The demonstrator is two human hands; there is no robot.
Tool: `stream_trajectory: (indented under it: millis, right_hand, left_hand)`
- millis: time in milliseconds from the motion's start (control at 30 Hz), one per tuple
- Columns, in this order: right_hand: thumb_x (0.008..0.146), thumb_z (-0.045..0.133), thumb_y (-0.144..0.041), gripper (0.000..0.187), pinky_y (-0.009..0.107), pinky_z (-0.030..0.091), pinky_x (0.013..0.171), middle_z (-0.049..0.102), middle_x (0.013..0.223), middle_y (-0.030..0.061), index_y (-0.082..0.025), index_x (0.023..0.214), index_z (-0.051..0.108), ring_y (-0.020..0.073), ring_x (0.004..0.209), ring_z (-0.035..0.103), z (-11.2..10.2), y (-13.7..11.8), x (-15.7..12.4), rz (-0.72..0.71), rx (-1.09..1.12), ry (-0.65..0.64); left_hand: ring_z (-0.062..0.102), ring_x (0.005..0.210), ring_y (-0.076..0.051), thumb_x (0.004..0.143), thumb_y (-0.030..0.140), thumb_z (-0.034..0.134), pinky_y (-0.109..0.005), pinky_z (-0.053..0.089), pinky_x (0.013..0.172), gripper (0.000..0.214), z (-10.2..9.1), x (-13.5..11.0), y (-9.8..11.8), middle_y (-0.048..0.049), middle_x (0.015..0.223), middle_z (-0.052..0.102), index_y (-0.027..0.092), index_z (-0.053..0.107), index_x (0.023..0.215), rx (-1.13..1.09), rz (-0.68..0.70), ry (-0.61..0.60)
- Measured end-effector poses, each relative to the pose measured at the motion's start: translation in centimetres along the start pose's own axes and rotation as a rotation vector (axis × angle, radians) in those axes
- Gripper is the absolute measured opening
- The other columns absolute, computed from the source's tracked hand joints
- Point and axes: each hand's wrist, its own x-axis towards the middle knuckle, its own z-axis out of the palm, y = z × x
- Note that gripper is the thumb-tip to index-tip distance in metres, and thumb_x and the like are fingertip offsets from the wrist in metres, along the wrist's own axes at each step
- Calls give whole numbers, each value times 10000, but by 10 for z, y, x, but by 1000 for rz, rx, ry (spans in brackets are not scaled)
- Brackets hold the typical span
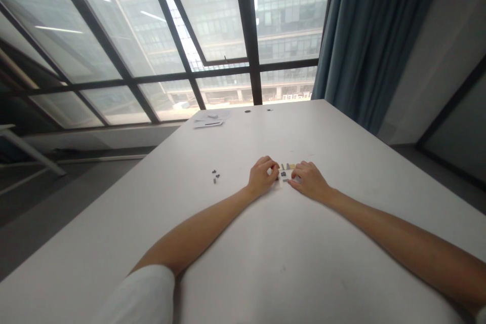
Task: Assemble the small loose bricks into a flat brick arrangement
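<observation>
My left hand [261,177] rests on the white table with its fingers curled in and thumb close to the index finger. Whatever its fingertips hold is too small to make out. Opposite it, my right hand [309,180] is also curled, its thumb tip beside a small grey piece [285,180]. Between the hands lie a small dark piece [283,174] and, just behind, a yellowish strip [291,166] with grey parts on or against it. To the left of my left hand, several small dark and grey pieces [217,176] lie loose on the table.
The long white table [243,243] reaches toward the windows. Papers [208,122] with a dark, thin object lie at its far left corner. Two small dark round spots [247,111] are near the far edge. A blue curtain [353,45] hangs at the right.
</observation>
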Motion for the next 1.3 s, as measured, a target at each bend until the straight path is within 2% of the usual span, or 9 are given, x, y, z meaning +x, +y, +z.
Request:
stream_trajectory:
  millis: [167,333,467,600,767,933,1100,1300]
  right_hand:
    - [866,728,-294,174,347,344,780,691,834,59,-196,748,646,220,865,573,2,2,-1,-11,23,19]
    - [932,601,-269,247,338,345,741,612,720,39,-198,696,620,200,771,523,1,10,0,80,91,169]
    - [959,501,-250,226,342,374,765,620,762,45,-199,791,643,211,795,526,-3,19,2,163,150,275]
    - [962,476,-268,208,357,392,813,666,859,56,-191,939,669,225,846,550,-3,25,2,242,162,326]
    - [917,498,-280,233,362,414,822,672,888,58,-185,1042,670,227,850,556,5,35,3,374,207,324]
    - [850,497,-250,261,343,437,780,668,871,62,-183,1043,660,222,829,571,19,48,1,529,249,230]
    - [848,491,-239,392,313,431,719,661,899,59,-175,1221,595,205,791,581,23,52,-2,589,241,182]
    - [895,485,-328,418,318,435,723,656,952,72,-171,1272,571,211,812,584,22,51,-2,595,228,153]
  left_hand:
    - [606,852,-163,892,161,568,-289,479,792,151,0,0,0,-16,822,640,210,678,801,3,-7,-7]
    - [614,876,-165,910,178,536,-288,478,822,191,-3,3,1,-28,851,663,204,692,804,23,-78,-15]
    - [610,864,-162,904,172,528,-284,466,821,204,-12,10,-6,-23,856,669,206,700,799,38,-130,51]
    - [602,833,-163,895,179,530,-282,452,794,204,-21,17,-24,-21,830,667,200,713,807,65,-215,106]
    - [599,795,-168,901,238,527,-283,436,758,238,-19,20,-53,-35,848,695,188,742,812,133,-373,5]
    - [613,771,-176,882,257,526,-284,432,733,264,-12,21,-71,-50,833,735,167,770,834,92,-543,-87]
    - [622,777,-173,877,261,536,-282,443,744,264,-7,19,-70,-60,886,747,175,783,845,99,-520,-110]
    - [618,797,-172,893,248,528,-278,445,759,266,-8,18,-63,-68,888,740,170,777,842,134,-472,-109]
